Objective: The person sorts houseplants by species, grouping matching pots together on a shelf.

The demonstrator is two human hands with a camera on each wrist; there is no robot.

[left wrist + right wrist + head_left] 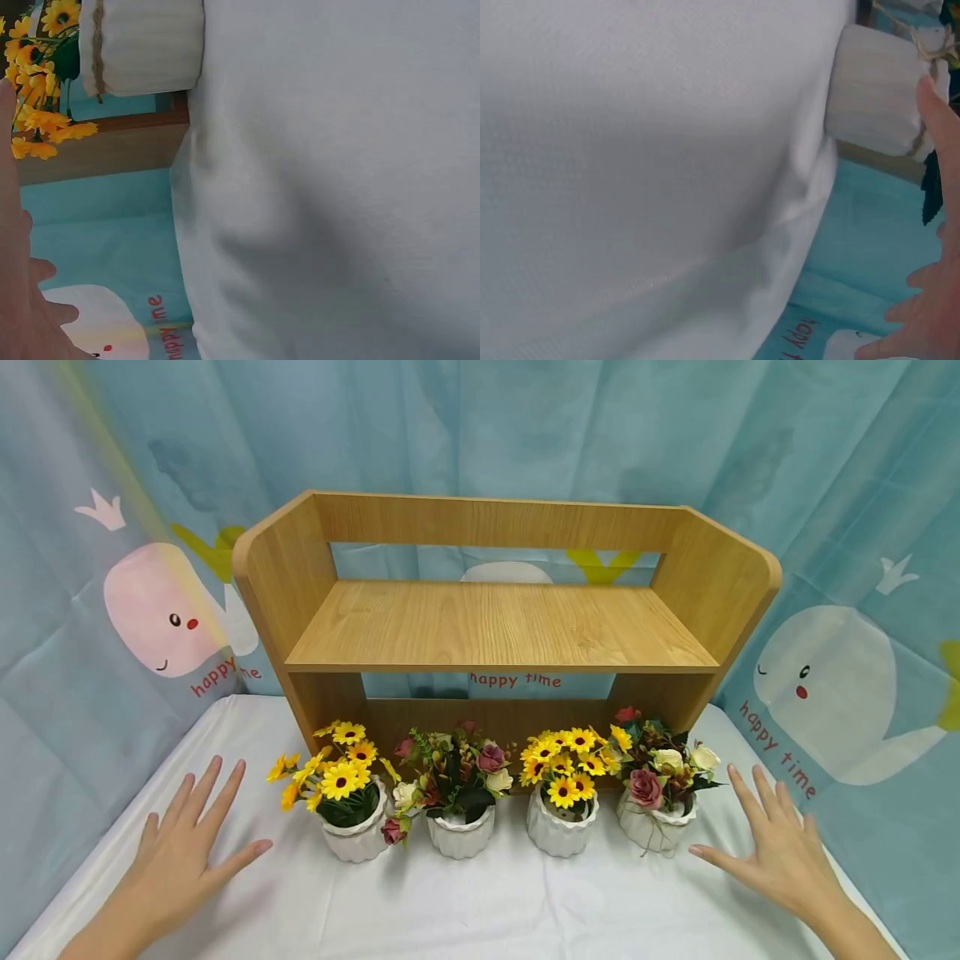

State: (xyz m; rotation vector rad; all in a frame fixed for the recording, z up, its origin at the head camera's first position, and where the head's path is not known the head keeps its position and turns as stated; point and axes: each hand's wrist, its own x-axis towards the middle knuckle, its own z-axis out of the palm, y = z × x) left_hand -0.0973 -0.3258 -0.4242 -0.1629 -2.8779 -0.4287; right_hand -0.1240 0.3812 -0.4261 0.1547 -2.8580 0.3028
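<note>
Palm down with fingers spread, my left hand (176, 852) hovers left of a pot of yellow artificial sunflowers (352, 827) and holds nothing. On the other side my right hand (783, 852), also spread and holding nothing, is nearest to a white pot of rose and cream flowers (658, 818). Between these stand another pot of mixed roses (461, 831) and another pot of yellow sunflowers (562, 822), making a row. In the left wrist view the nearest white pot (146, 49) is apart from the hand. The right wrist view shows a white pot (877, 94) beyond the thumb.
Behind the pots stands a two-level wooden shelf (502, 627) with raised sides and a back rail. A white cloth (420, 918) covers the table. Blue curtains (465, 435) with printed whales hang at the back and both sides.
</note>
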